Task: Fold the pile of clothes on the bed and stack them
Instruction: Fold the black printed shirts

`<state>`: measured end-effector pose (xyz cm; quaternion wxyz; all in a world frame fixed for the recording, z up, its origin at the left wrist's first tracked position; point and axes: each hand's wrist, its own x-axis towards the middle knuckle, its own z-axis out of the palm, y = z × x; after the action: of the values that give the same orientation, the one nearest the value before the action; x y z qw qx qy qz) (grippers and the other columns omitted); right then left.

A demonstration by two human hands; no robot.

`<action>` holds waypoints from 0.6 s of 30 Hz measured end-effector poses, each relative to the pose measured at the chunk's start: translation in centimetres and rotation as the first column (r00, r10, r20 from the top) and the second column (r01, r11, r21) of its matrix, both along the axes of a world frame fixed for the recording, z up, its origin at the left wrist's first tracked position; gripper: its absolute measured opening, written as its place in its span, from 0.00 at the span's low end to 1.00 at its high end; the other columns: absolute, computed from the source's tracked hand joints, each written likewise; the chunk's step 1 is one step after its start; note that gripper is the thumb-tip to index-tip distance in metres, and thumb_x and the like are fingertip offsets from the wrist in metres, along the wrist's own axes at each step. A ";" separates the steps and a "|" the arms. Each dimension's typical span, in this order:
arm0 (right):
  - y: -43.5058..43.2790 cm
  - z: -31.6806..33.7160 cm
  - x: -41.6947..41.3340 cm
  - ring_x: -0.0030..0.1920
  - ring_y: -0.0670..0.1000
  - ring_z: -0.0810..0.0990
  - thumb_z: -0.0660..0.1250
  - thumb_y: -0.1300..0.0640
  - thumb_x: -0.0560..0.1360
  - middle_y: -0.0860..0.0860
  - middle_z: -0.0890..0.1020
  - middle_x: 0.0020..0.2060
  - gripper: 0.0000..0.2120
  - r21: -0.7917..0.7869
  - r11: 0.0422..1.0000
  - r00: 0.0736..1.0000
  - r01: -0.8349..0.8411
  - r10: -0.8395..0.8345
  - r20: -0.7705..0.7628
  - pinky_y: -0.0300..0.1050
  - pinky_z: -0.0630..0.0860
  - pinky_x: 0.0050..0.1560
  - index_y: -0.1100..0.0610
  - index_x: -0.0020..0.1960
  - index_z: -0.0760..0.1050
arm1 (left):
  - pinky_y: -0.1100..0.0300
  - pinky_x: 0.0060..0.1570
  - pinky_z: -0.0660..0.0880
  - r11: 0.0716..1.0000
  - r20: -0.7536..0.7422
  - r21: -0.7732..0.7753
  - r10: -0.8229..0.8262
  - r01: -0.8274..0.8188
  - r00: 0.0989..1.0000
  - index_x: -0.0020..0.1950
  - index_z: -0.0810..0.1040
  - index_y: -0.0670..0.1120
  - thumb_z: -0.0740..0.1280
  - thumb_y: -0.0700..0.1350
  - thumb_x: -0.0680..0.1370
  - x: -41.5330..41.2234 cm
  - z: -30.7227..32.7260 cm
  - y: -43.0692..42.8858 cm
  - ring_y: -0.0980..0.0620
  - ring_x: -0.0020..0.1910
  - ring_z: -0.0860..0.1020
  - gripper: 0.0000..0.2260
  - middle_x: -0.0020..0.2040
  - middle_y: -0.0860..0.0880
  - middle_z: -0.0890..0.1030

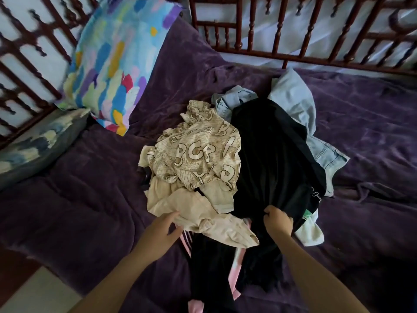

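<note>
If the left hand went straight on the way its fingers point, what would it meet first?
Likely the plain beige garment: its near edge lies right at the fingertips of the left hand; whether they touch is unclear.

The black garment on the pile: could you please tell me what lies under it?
Beneath the black garment, light blue denim pokes out at its far and right edges, a pale cloth by the right hand. Its middle hides the rest.

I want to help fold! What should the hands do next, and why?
Probably lift the black garment clear of the pile: the right hand grips its near edge, and it lies on top. The left hand, resting open on the beige garment, could hold the rest down.
</note>
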<state>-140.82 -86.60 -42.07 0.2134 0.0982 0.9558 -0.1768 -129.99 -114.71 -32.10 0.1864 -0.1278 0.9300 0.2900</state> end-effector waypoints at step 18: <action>-6.7 19.2 11.6 0.54 0.57 0.79 0.62 0.67 0.75 0.55 0.83 0.50 0.11 -0.258 0.924 0.750 0.281 -0.379 -0.542 0.47 0.69 0.56 0.62 0.54 0.80 | 0.61 0.62 0.67 0.813 -0.204 0.077 -0.555 0.578 0.807 0.73 0.62 0.51 0.62 0.50 0.79 -4.0 4.5 -0.4 0.52 0.66 0.69 0.23 0.71 0.50 0.66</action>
<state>-129.22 -93.35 -22.89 -0.1168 0.1897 0.9245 -0.3094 -133.99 -115.07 -27.62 0.1918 0.1941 0.9163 0.2931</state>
